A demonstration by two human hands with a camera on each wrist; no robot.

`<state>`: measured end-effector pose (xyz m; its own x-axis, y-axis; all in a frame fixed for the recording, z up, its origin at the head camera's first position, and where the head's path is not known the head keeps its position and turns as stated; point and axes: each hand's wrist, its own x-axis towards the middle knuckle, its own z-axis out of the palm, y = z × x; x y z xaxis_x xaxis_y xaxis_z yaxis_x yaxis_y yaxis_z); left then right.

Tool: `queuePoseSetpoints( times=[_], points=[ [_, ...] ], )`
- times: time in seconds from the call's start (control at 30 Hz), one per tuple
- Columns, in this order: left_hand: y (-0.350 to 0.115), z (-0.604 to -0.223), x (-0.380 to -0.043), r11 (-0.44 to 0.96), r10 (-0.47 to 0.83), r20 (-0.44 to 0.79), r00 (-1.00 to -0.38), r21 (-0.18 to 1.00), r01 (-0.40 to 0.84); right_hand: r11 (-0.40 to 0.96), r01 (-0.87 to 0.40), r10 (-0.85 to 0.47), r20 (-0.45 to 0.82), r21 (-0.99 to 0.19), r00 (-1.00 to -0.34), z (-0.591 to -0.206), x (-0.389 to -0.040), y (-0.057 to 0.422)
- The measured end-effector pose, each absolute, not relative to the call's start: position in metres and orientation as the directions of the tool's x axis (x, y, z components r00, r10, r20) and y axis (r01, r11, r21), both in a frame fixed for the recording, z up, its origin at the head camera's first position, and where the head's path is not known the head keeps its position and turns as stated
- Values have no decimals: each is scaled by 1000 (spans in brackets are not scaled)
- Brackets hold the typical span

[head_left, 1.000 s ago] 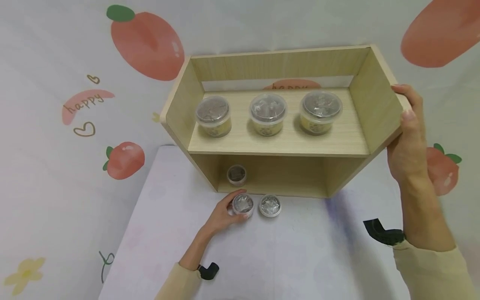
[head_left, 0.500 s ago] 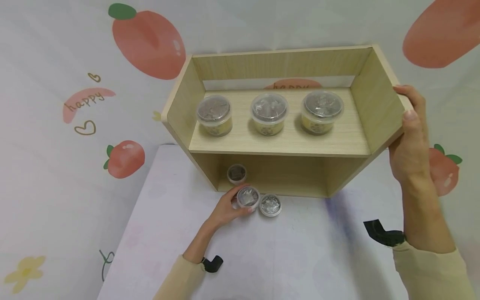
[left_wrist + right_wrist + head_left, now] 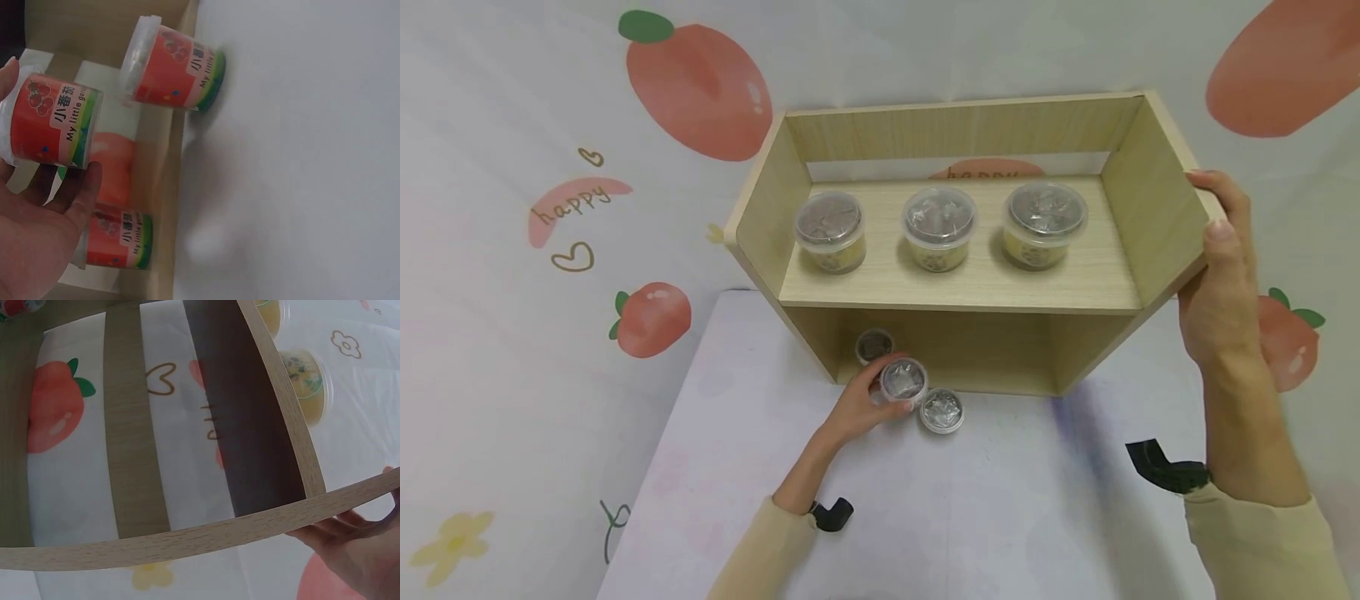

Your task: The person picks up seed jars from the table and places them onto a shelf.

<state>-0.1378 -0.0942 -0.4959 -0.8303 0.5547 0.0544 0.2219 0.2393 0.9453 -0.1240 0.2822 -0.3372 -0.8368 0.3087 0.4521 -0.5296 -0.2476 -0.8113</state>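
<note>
My left hand [image 3: 863, 407] grips a small lidded plastic cup [image 3: 903, 380] at the front of the shelf's lower level. The left wrist view shows its red label with printed tomatoes [image 3: 53, 119], thumb at the lid and fingers round the side. A matching cup [image 3: 942, 411] stands on the table just right of it. Another red-labelled cup [image 3: 115, 240] sits inside the lower level at the left, partly behind the held one. My right hand [image 3: 1219, 308] holds the right side panel of the light wooden shelf [image 3: 958, 292], thumb on its front edge.
Three larger lidded cups with yellow contents, a left one [image 3: 829, 233], a middle one [image 3: 937, 231] and a right one [image 3: 1043, 227], stand on the upper level. The shelf stands on a white-covered table [image 3: 1000, 500] against a fruit-printed cloth backdrop [image 3: 490, 333].
My left hand has carried its cup forward and slightly right, from the table beside the other cup up to the lower level's front edge. The right hand stays on the shelf panel.
</note>
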Motion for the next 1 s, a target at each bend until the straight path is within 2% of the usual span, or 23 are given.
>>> queuePoseSetpoints(
  times=[0.2, 0.6, 0.8, 1.0],
  points=[
    [-88, -517, -152, 223, 544, 72, -836, 948, 227, -257, -532, 310, 452, -807, -836, -339, -125, 282],
    [-65, -499, -171, 249, 537, 71, -841, 939, 238, -229, -543, 302, 471, -808, -829, -339, -125, 283],
    [-56, -513, -183, 302, 519, 75, -851, 916, 265, -248, -552, 310, 475, -796, -824, -339, -125, 283],
    [-46, -516, -189, 304, 503, 54, -863, 923, 235, -239, -556, 315, 479, -796, -820, -339, -126, 283]
  ],
)
